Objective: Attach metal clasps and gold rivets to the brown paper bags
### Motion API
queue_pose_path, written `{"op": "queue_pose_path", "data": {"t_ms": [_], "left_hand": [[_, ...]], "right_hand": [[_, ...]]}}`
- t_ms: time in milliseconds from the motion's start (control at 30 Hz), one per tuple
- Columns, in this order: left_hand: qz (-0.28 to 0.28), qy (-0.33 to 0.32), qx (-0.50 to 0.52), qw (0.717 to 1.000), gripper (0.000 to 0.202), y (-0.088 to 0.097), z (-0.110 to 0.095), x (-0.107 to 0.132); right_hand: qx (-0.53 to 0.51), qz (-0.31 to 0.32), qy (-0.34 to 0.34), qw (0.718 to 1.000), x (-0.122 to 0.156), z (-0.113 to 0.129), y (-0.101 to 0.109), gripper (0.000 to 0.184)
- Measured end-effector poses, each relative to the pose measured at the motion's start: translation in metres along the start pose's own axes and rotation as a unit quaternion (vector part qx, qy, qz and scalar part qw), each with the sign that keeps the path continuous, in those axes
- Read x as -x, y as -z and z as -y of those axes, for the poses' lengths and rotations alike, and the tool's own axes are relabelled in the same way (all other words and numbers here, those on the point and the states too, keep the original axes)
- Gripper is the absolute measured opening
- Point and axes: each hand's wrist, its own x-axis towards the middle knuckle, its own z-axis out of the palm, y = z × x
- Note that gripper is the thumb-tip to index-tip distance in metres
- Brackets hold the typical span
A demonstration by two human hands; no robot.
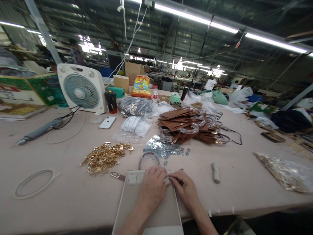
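A flat beige handbag piece (161, 209) lies at the table's front edge, its round handle (149, 155) standing out beyond the top edge. Across its upper part rests my left hand (154, 184), fingers bent and pressed together near the top right corner. My right hand (184, 187) pinches at that same corner, thumb and forefinger closed; whatever is between them is hidden. From the top left corner sticks out a brown strap with a gold buckle (115, 175). A heap of small gold metal fittings (106, 158) lies left of the handle, and thin silver metal plates (161, 147) spread behind it.
Brown bag pieces (182, 122) are stacked behind the plates. At left are a powered screwdriver (41, 132), a fan (81, 89) and a coiled white band (35, 184). A phone (107, 122) lies mid-table. To the right sit a small wrapped roll (216, 173) and a plastic bag of fittings (281, 171).
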Motion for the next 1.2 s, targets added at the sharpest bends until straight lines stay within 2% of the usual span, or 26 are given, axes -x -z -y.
{"op": "queue_pose_path", "data": {"t_ms": [300, 367, 467, 500, 567, 700, 833, 1000, 1100, 1200], "left_hand": [[-0.015, -0.009, -0.009, 1.0, 0.011, -0.003, 0.002, 0.0], [-0.019, -0.007, 0.001, 1.0, 0.014, -0.003, 0.002, 0.001], [-0.031, -0.007, 0.012, 0.999, 0.018, -0.003, 0.003, 0.003], [-0.035, -0.008, 0.015, 0.999, 0.019, -0.004, 0.003, 0.004], [-0.04, -0.009, 0.018, 0.999, 0.02, -0.004, 0.003, 0.004], [-0.048, -0.004, 0.025, 0.999, 0.026, -0.004, 0.003, 0.004], [-0.049, -0.016, 0.043, 0.998, 0.036, -0.004, 0.005, 0.004], [-0.03, -0.017, 0.039, 0.999, 0.039, -0.008, 0.011, 0.003], [-0.026, -0.008, 0.02, 0.999, 0.039, -0.009, 0.01, 0.001], [-0.026, -0.001, 0.01, 1.0, 0.038, -0.009, 0.009, 0.0]], "right_hand": [[-0.018, 0.004, -0.001, 1.0, -0.005, 0.005, 0.003, 0.016], [-0.037, -0.038, -0.009, 0.999, -0.013, -0.001, 0.008, 0.02], [-0.033, -0.168, -0.037, 0.985, -0.034, -0.02, 0.018, 0.03], [-0.011, -0.199, -0.047, 0.979, -0.043, -0.027, 0.022, 0.033], [0.058, -0.222, -0.066, 0.971, -0.061, -0.04, 0.029, 0.036], [0.157, -0.202, -0.099, 0.962, -0.084, -0.054, 0.038, 0.03], [0.18, -0.169, -0.146, 0.958, -0.097, -0.061, 0.044, 0.022], [0.171, -0.108, -0.194, 0.96, -0.111, -0.074, 0.055, 0.013], [0.165, -0.103, -0.196, 0.961, -0.11, -0.073, 0.056, 0.009], [0.164, -0.13, -0.173, 0.962, -0.097, -0.065, 0.048, 0.014]]}}
